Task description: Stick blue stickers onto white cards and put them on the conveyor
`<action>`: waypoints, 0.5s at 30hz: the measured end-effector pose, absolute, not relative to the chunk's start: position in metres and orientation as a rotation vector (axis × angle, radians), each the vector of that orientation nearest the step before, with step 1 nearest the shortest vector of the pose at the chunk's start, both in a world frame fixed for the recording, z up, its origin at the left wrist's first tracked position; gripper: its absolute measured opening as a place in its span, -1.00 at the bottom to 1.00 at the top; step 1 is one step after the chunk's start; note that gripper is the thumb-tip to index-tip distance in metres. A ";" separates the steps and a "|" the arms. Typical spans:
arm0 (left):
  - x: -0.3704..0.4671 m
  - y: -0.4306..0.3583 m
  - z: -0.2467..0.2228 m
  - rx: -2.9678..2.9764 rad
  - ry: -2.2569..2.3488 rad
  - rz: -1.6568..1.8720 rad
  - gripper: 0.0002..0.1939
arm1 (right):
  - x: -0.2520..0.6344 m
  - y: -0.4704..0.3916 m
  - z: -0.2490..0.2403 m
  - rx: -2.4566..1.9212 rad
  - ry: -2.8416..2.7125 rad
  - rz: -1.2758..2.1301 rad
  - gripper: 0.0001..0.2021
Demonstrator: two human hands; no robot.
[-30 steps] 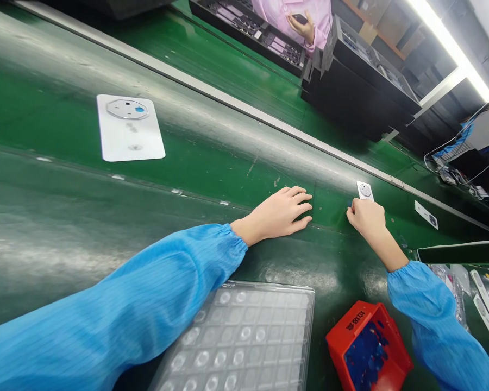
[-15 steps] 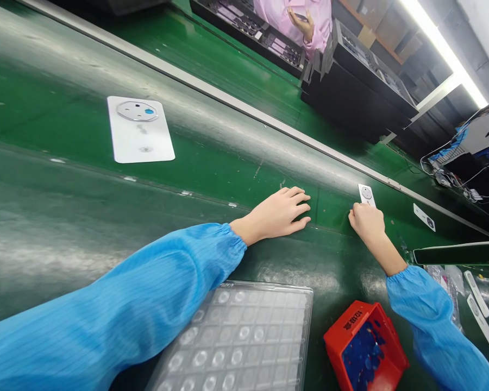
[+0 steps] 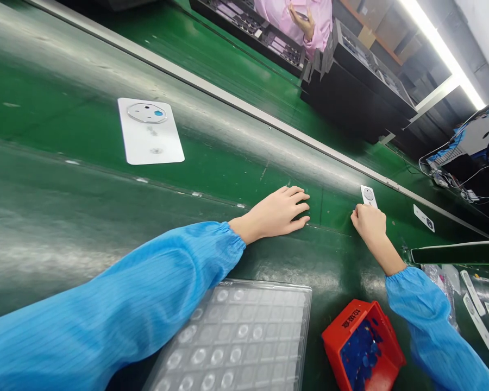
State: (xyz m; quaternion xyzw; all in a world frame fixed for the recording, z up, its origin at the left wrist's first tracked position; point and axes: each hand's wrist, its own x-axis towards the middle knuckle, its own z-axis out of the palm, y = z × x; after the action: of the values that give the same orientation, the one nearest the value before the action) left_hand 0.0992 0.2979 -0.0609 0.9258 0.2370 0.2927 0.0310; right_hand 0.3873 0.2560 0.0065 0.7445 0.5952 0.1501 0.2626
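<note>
My left hand [image 3: 277, 213] lies over the green conveyor belt, palm down, its fingers spread and nothing in them. My right hand [image 3: 370, 221] has its fingers curled closed at the near end of a small white phone back cover [image 3: 369, 194] with a round camera ring. Whether the fingers grip that cover or something smaller is hidden behind the knuckles. Further left on the belt rests a larger-looking white phone back cover [image 3: 163, 142], its round camera area carrying a blue dot. Another white cover [image 3: 424, 218] lies to the right of my right hand.
Below my left forearm sits a clear plastic tray [image 3: 264, 309] with rows of pockets. A red bin [image 3: 334, 331] beside it holds blue pieces. Several white strips [image 3: 477, 321] lie at the lower right. A metal rail [image 3: 236, 102] borders the belt; a person in pink [image 3: 264, 13] is beyond.
The large-looking white cover and the belt marks have slid to the right. The cover by my right hand has shifted slightly right, and that hand with it. My left hand has barely moved.
</note>
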 end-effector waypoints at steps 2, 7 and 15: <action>0.099 0.298 -0.061 2.852 0.728 0.903 -0.72 | 0.389 0.255 0.006 2.016 1.606 0.413 -0.72; 0.098 0.298 -0.062 2.849 0.742 0.891 -0.72 | 0.391 0.254 0.006 2.023 1.596 0.416 -0.70; 0.099 0.298 -0.061 2.839 0.742 0.862 -0.72 | 0.394 0.254 0.009 2.089 1.548 0.395 -0.71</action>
State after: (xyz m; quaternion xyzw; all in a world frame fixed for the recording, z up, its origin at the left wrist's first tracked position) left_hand 0.0989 0.2981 -0.0615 0.9274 0.2425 0.2817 0.0415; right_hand 0.3937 0.2541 0.0089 0.7684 0.5695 0.1454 0.2532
